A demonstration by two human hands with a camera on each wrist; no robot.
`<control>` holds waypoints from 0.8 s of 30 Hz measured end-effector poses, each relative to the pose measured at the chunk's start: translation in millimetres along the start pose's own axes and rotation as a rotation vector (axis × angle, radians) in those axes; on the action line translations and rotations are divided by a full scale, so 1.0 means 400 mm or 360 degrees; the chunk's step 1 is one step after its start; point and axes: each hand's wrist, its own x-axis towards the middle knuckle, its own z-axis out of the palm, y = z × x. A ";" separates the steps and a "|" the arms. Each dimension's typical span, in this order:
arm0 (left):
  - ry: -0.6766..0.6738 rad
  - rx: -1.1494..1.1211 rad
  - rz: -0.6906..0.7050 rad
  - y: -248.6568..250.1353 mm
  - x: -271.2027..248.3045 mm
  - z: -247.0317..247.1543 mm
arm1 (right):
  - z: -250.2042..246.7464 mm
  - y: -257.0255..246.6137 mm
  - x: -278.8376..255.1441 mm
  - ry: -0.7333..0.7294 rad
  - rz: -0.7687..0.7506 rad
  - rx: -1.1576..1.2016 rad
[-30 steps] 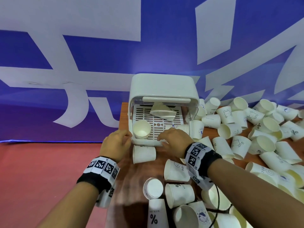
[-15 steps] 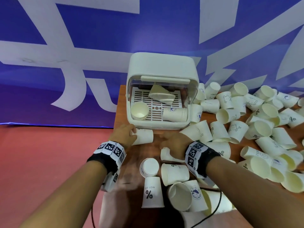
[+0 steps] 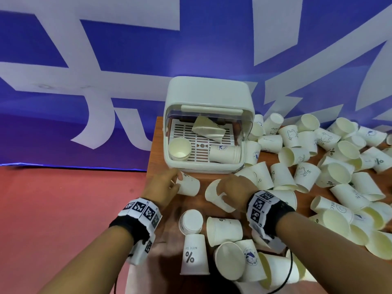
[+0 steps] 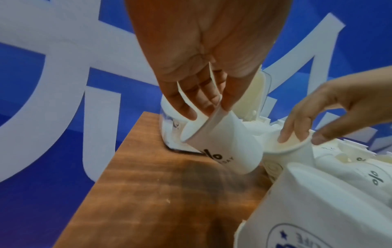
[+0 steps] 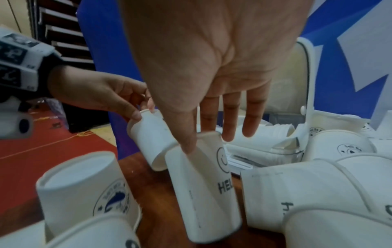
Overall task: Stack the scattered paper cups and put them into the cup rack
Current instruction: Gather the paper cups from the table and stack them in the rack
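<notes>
Cups are being gathered for stacking, each hand taking one from the worktop [image 3: 161, 158] just in front of the cup rack [image 3: 209, 98]. The left hand [image 3: 162, 187] is closed on the rim of a percent-mark cup [image 3: 188, 184], fingers inside the mouth and thumb outside, the cup tilted with its base toward the wood. The right hand [image 3: 232, 188] holds a "HELLO" cup [image 3: 214, 196] by its rim, thumb against the outer wall and fingers reaching over the mouth; that cup lies slanted, just beside the other. Inside the rack a short nested stack on its side [image 3: 226, 153], one upright cup [image 3: 179, 148] and a flattened cup [image 3: 209, 129] are seen. Many loose cups [image 3: 318, 166] are spread to the right, so the task is judged far from done. Next, one held cup must be turned so mouth and base line up, then slid into the other without crushing the thin rim.
</notes>
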 end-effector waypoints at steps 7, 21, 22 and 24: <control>0.0153 0.0234 0.0184 0.096 -0.009 -0.113 | -0.084 0.019 -0.029 0.0361 0.0094 0.0118; 0.0576 0.0591 0.0356 0.169 0.068 -0.195 | -0.163 0.009 -0.074 0.0653 0.0236 0.0239; 0.0578 0.0598 0.0348 0.167 0.072 -0.192 | -0.166 0.010 -0.076 0.0657 0.0249 0.0226; 0.0562 0.0604 0.0334 0.164 0.080 -0.183 | -0.170 0.012 -0.077 0.0664 0.0263 0.0216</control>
